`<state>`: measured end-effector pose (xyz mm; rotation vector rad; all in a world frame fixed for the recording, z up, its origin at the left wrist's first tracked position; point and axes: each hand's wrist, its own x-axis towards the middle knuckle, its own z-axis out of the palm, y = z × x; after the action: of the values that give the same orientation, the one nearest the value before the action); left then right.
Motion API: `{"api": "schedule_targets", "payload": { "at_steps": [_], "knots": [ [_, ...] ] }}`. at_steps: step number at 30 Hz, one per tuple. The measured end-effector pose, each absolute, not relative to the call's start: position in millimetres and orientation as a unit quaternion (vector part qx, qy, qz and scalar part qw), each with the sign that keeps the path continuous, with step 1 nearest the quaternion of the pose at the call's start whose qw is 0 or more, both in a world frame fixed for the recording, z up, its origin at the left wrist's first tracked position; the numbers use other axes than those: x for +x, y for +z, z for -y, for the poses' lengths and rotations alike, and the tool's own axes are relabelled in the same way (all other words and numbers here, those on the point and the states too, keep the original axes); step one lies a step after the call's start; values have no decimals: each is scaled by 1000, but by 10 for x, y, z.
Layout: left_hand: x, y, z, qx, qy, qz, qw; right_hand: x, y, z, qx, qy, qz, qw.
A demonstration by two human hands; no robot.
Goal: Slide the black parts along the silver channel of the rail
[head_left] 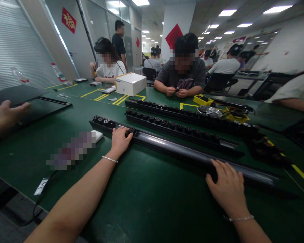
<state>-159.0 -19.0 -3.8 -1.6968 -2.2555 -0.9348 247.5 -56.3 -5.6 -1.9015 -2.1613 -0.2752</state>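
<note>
A long black rail (pixel 172 146) with a shiny channel lies slantwise before me, several black socket modules (pixel 98 119) seated at its left end. My left hand (pixel 120 141) bends over the rail, its thumb and forefinger at a single black socket module (pixel 132 130) in the channel. Farther right, my right hand (pixel 228 184) lays its fingers over the same rail, thumb against the near side; its fingertips are partly hidden. Two more rails, a middle rail (pixel 174 125) and a far rail (pixel 152 107), carry rows of socket modules behind it.
On the green table (pixel 152 199) stand a white box (pixel 131 84), a yellow tray (pixel 203 100) and a phone-like object (pixel 97 135) with a cable. A co-worker opposite (pixel 184 72) handles a small black part. Another person's hand (pixel 11 113) is at the left, near a dark panel (pixel 15 92).
</note>
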Motion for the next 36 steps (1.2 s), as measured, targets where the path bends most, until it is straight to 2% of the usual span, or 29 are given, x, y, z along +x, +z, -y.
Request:
{"api": "schedule_targets", "payload": {
  "at_steps": [36],
  "knots": [
    [-1534,-26,196,-585,-340,734,57,2438,-56,572,-655,-106,736,133]
  ]
}}
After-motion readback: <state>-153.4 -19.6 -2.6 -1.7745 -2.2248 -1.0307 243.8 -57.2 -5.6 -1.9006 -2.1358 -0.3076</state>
